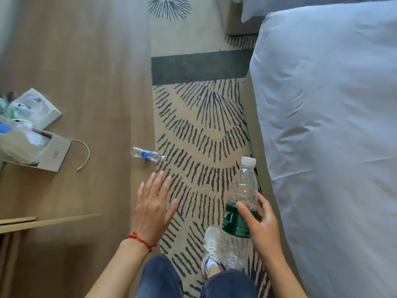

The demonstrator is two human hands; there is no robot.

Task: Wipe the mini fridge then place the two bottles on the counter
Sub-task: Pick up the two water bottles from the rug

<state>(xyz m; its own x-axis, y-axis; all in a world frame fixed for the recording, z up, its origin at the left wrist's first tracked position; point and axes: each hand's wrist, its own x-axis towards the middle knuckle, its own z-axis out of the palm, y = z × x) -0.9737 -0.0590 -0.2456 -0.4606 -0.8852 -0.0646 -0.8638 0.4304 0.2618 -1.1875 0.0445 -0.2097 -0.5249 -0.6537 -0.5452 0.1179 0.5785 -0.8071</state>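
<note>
Green-labelled bottle (pixel 238 214), the larger of the two: clear plastic with a white cap, held nearly upright above the patterned rug (pixel 193 125) beside the white-covered bed (pixel 322 125). The right hand (pixel 261 222) wraps it at the label band, thumb on the near side, fingers behind. It looks empty or nearly so, hence probably light; thin walls likely dent under a hard squeeze, and the label band gives the firmest, least slippery hold. Small blue-labelled bottle (pixel 147 154): lies on its side at the seam between wooden floor (pixel 86 61) and rug, cap toward the rug, well ahead of the left hand (pixel 151 203), which hovers flat with fingers spread, holding nothing. Being round and on its side, it may roll; a grasp across the label at mid-body seems safest. Neither fridge nor counter is visible.
</note>
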